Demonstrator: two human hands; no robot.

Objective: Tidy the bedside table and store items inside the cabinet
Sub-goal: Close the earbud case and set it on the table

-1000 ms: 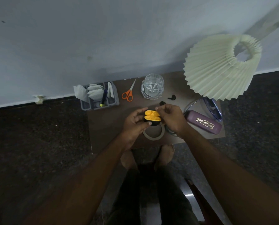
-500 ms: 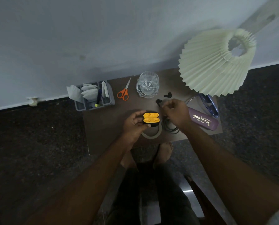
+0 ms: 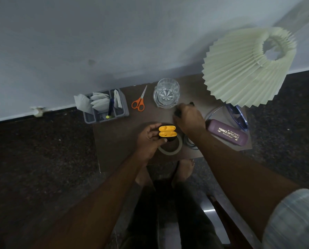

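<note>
Yellow-lined earbud case (image 3: pixel 167 133), open with empty sockets, is gripped in your left hand (image 3: pixel 150 139). Your right hand (image 3: pixel 188 119) is curled down, black earbud (image 3: pixel 191 103) just beyond; grip: cannot tell.

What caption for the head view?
Left hand holds open black, yellow-lined earbud case over brown table; right hand reaches beside small black earbud near clear glass tumbler.
</note>
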